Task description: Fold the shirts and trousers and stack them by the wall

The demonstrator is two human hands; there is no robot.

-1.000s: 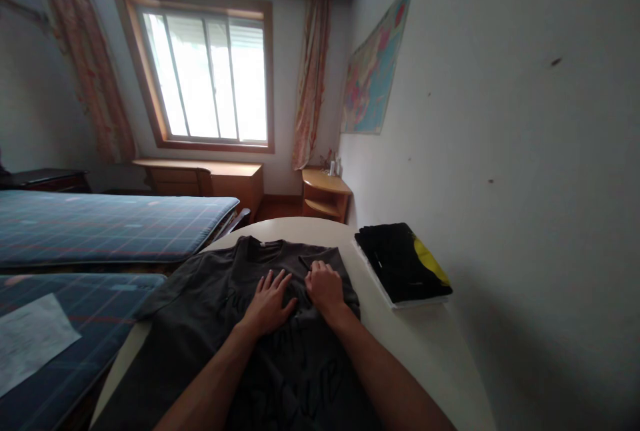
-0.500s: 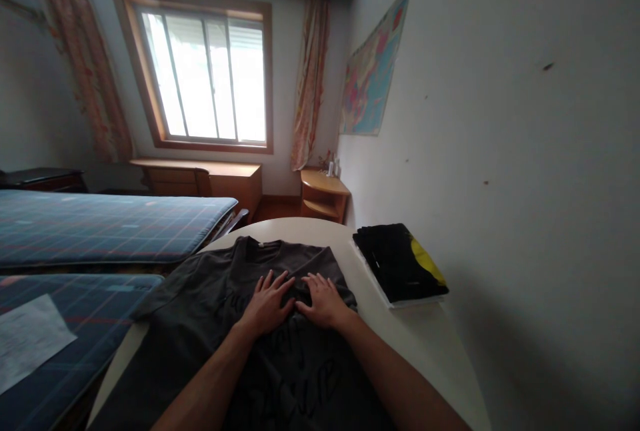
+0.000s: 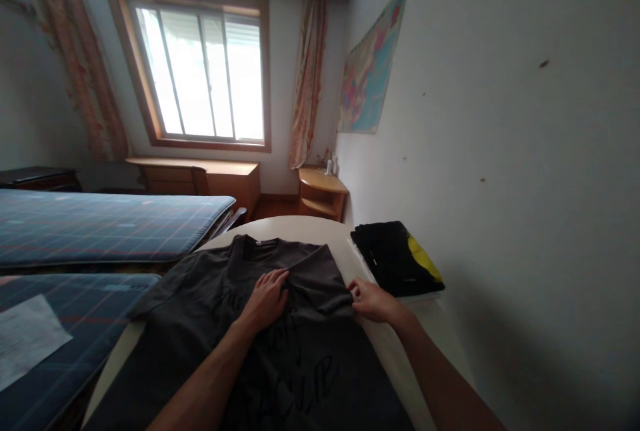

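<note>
A dark grey T-shirt (image 3: 300, 284) with black lettering lies spread over a round white table (image 3: 305, 223), its collar toward the far edge. My left hand (image 3: 267, 299) rests flat on the shirt's upper chest, fingers stretched out over the cloth. At the right sleeve's edge, my right hand (image 3: 374, 300) has its thumb and fingers closed on the fabric in a pinch. Right beside it sits a folded black garment with a yellow patch (image 3: 397, 257), on top of something white.
Left of the table are two plaid mattresses (image 3: 115, 224), with a paper sheet (image 3: 30, 337) on the nearer one. A white wall (image 3: 525, 251) runs along the right. Beyond stand a wooden desk (image 3: 233, 181) and a small corner shelf (image 3: 323, 181).
My right hand has moved right, from lying spread on the shirt's chest to pinching the sleeve's edge. My left hand stays on the chest, its fingers closer together.
</note>
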